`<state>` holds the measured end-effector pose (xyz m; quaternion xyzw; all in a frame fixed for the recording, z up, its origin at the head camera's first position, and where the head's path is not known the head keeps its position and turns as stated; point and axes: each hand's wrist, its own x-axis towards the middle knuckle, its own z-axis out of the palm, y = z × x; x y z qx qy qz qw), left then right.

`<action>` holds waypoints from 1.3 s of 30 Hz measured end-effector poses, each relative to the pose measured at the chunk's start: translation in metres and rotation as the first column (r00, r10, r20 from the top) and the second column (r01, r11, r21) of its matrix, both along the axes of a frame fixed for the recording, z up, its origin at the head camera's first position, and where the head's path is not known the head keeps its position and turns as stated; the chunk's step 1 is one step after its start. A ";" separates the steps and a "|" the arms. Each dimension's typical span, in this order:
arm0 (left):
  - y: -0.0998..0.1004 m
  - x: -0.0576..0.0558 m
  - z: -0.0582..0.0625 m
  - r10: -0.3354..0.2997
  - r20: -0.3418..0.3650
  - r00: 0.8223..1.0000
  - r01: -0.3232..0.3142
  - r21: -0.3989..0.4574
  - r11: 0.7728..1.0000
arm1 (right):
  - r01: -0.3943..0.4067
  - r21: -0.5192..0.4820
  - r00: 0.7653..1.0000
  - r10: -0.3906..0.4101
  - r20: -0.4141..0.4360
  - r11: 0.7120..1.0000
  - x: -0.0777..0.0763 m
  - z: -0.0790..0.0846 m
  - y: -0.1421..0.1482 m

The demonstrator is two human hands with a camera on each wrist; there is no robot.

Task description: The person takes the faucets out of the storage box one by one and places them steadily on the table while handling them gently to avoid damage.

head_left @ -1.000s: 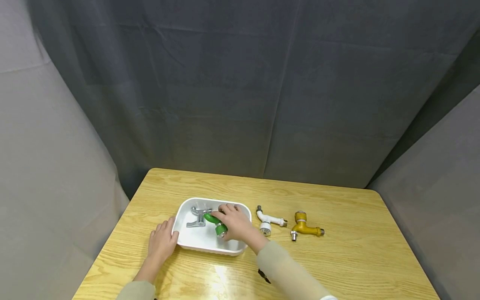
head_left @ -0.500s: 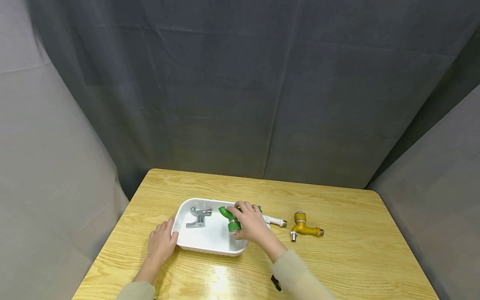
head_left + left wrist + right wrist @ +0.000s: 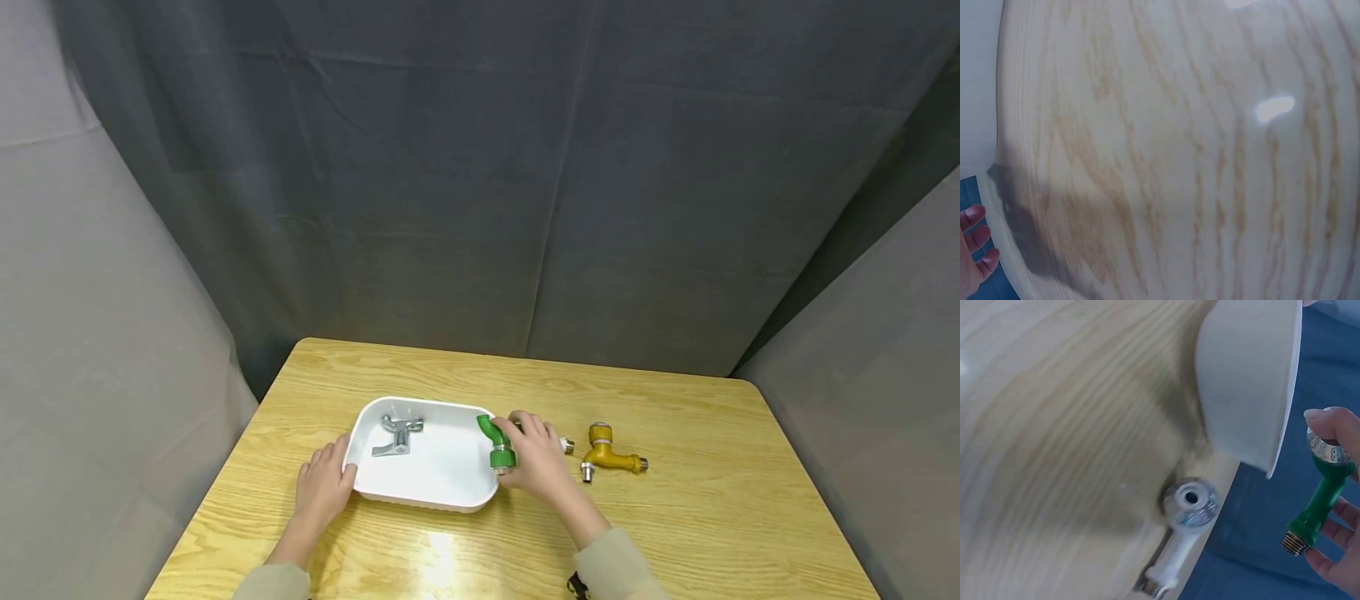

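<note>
My right hand (image 3: 536, 462) grips a green tap (image 3: 501, 446) over the right end of a white tray (image 3: 438, 475). In the right wrist view, the green tap's metal cap is under the thumb, and its threaded end (image 3: 1296, 544) points away from the palm. My left hand (image 3: 324, 483) rests against the tray's left side, fingers extended along the rim and thumb at the near corner. Three of its fingertips (image 3: 979, 239) show at the edge of the left wrist view. A chrome tap (image 3: 400, 435) lies inside the tray, toward its left end.
A white tap (image 3: 1179, 556) lies on the table right of the tray, mostly hidden behind the right hand in the head view. Farther right is a yellow tap (image 3: 611, 456). The wooden table (image 3: 720, 500) backs onto a dark grey curtain (image 3: 450, 208).
My right hand has carried the green tap rightward, from the tray's middle to its right rim, covering most of the white tap. The left hand, tray and chrome tap have stayed put.
</note>
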<state>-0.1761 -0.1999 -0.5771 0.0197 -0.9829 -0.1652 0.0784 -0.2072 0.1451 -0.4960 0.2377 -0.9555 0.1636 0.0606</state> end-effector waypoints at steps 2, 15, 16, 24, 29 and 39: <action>0.000 0.000 0.000 0.000 0.000 1.000 0.000 0.000 1.000 | 0.023 -0.014 1.000 -0.023 -0.003 1.000 0.003 -0.003 0.006; 0.000 0.001 0.000 0.004 0.005 1.000 -0.004 -0.006 1.000 | 0.106 -0.029 0.994 -0.106 -0.009 0.994 0.017 -0.023 0.032; 0.000 0.001 0.000 0.004 0.003 1.000 -0.004 -0.006 1.000 | 0.108 -0.025 0.994 -0.108 -0.011 0.994 0.018 -0.025 0.033; 0.001 0.001 0.001 0.002 -0.009 1.000 -0.002 -0.009 1.000 | 0.132 0.002 0.991 -0.132 -0.024 0.991 0.024 -0.045 0.039; 0.001 0.001 0.001 0.007 0.000 1.000 -0.007 -0.001 1.000 | 0.130 0.003 0.991 -0.130 0.014 0.992 0.029 -0.053 0.041; 0.001 -0.001 0.000 0.003 0.006 1.000 -0.003 0.006 1.000 | 0.116 0.025 0.991 -0.117 0.061 0.993 0.035 -0.070 0.041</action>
